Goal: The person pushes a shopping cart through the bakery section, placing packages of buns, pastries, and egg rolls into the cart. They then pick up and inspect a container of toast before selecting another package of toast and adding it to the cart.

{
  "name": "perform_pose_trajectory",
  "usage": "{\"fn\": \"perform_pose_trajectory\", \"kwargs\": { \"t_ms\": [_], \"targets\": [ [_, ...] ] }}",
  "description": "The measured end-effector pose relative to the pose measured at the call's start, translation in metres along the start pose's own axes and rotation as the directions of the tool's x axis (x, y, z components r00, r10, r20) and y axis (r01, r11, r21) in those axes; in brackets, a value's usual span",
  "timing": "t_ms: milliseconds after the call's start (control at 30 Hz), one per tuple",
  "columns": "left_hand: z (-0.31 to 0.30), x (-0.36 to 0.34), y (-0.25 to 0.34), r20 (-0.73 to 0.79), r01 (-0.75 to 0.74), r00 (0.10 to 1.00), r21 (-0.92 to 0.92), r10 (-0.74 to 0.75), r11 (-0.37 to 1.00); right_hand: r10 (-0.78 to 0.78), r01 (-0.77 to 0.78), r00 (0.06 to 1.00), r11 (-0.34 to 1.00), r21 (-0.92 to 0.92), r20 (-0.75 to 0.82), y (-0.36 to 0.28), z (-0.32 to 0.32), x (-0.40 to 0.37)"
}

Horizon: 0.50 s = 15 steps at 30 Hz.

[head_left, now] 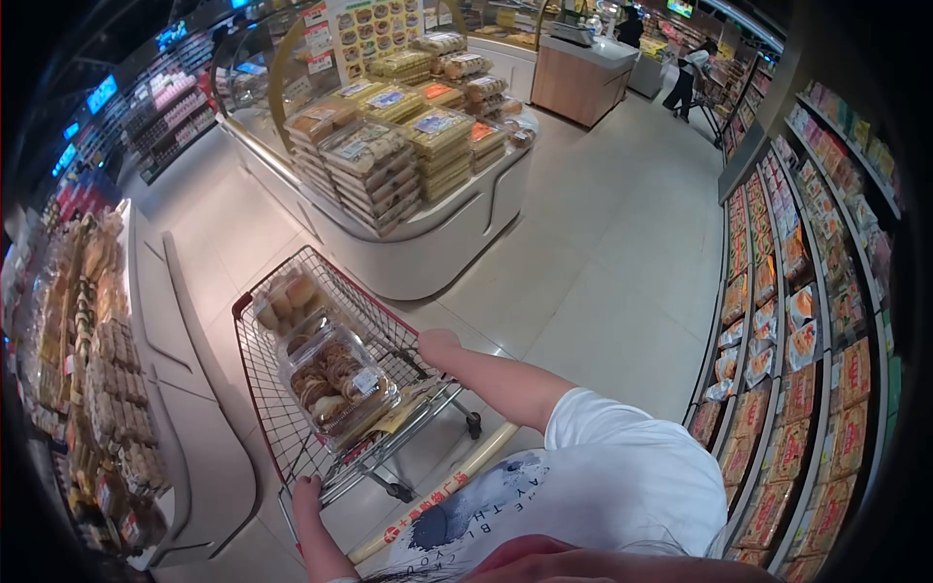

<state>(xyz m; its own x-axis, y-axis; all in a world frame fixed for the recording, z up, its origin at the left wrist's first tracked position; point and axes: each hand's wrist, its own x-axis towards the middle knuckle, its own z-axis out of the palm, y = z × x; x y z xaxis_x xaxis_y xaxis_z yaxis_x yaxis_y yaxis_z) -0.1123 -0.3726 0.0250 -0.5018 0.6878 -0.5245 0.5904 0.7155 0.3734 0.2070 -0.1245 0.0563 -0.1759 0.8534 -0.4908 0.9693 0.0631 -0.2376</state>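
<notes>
A wire shopping cart with a red rim [374, 303] stands before me, its pale handle [462, 473] close to my body. My left hand [307, 492] is closed on the rear left side of the cart's rim. On the rear right corner rests my right hand [439, 349], closed round the rim, its fingertips mostly hidden. Inside the basket lies a clear plastic box of brown baked pieces [335, 381] with a white label. Beyond it is a clear package of round buns [290, 298].
A rounded white counter [408, 267] ahead carries stacked pastry boxes [369, 160]. Bread shelves [107, 389] run along the left, packaged-food shelves [792, 389] along the right. A wooden-fronted counter [573, 85] and a person [688, 83] beside a cart are farther off.
</notes>
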Motion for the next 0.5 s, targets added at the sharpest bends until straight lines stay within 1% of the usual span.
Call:
{"fn": "perform_pose_trajectory", "kwargs": {
  "t_ms": [100,200,233,300,400,433,500],
  "targets": [
    [0.004,0.026,-0.004,0.011,-0.011,1.0,0.043,0.011,0.999,-0.011,0.009,0.997,0.999,-0.036,-0.075,0.007,0.005,0.011],
    [0.0,0.033,0.001,0.03,-0.022,0.999,0.063,0.02,0.998,0.009,-0.01,0.995,1.0,-0.006,-0.103,0.013,0.008,0.018],
    [0.001,0.037,-0.001,0.037,0.001,0.999,0.037,-0.003,0.999,0.016,-0.016,0.993,1.0,0.003,-0.115,0.015,0.01,0.019],
    [0.005,0.05,-0.007,0.049,0.048,0.998,-0.013,-0.048,0.999,0.015,-0.014,0.993,1.0,0.009,-0.114,0.016,0.007,0.017],
    [0.009,0.064,-0.02,-0.009,-0.091,0.996,-0.007,0.091,0.996,0.002,-0.001,0.995,1.0,0.01,-0.104,0.016,0.001,0.008],
    [0.009,0.066,-0.021,-0.021,-0.091,0.996,-0.022,0.09,0.996,-0.005,0.005,0.995,1.0,0.006,-0.1,0.017,-0.002,0.007],
    [0.008,0.059,-0.016,-0.042,-0.09,0.995,-0.053,0.088,0.995,0.004,-0.003,1.0,0.995,0.096,-0.011,0.02,-0.001,0.015]
  ]
}}
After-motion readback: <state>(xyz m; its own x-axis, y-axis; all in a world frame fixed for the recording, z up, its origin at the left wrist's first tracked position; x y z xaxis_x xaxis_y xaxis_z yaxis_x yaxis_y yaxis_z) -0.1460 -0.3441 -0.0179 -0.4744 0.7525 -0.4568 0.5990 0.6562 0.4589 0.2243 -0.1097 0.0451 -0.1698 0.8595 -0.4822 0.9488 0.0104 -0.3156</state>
